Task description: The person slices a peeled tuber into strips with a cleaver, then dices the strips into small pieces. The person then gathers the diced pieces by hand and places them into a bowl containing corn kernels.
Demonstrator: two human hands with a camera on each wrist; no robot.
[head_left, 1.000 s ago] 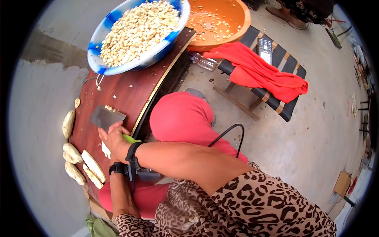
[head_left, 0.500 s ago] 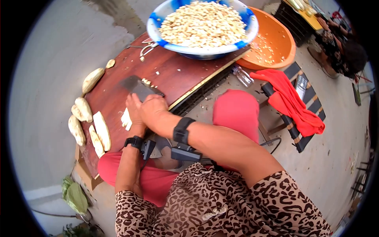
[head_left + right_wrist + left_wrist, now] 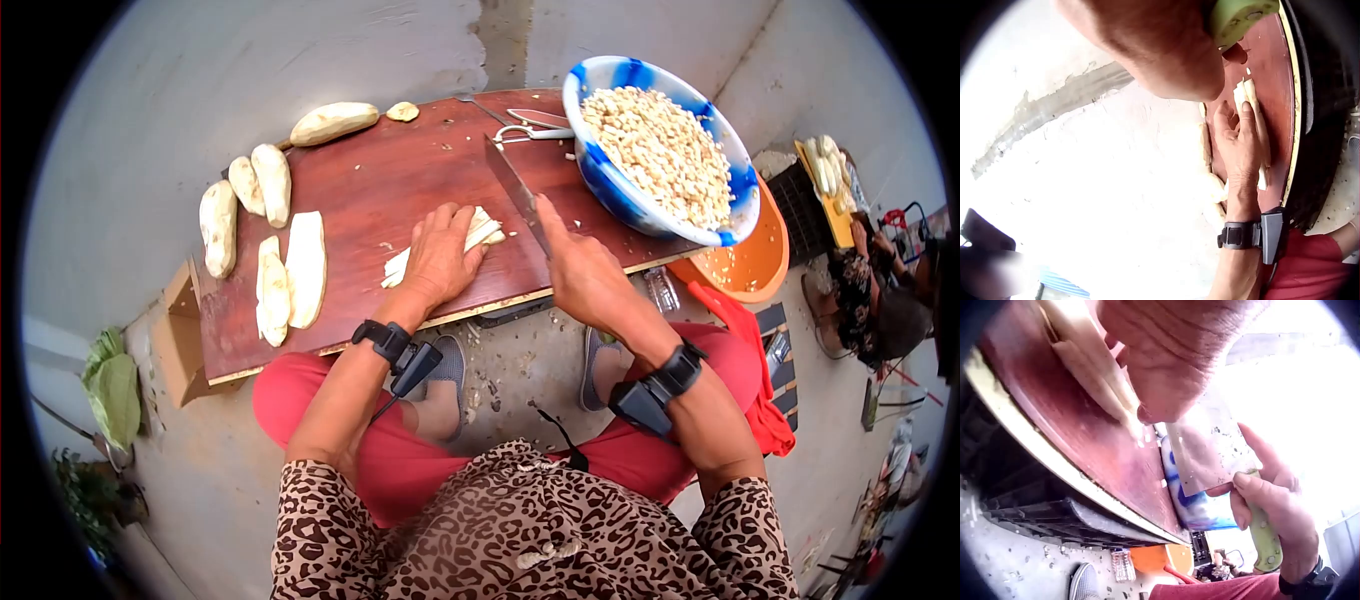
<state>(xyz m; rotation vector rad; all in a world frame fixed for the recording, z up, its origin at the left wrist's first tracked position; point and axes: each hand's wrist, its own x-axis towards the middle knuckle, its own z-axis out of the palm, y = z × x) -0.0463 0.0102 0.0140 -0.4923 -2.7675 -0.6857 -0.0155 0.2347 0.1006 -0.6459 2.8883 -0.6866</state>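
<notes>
On the dark red table (image 3: 370, 195), my left hand (image 3: 438, 258) rests over a bundle of pale root vegetable strips (image 3: 485, 229), thumb along one side and fingers curled round the other. The strips poke out at both ends. To their right, my right hand (image 3: 597, 285) grips the green handle (image 3: 1265, 540) of a cleaver (image 3: 517, 190). Its broad blade stands edge-down, apart from the strips. Two long cut slabs (image 3: 306, 268) lie left of my left hand. Peeled whole roots (image 3: 335, 122) line the table's far and left edges.
A blue and white basin (image 3: 590, 170) heaped with diced pieces stands at the table's right end, scissors (image 3: 530, 132) beside it. An orange basin (image 3: 775, 265) is below. A stool with a red cloth (image 3: 745, 330) stands right; another person (image 3: 860, 300) sits beyond.
Both hands were together at the cleaver, lying low near some diced bits. Now they are apart: the left holds the strips, the right has the cleaver upright. The head view has swung left.
</notes>
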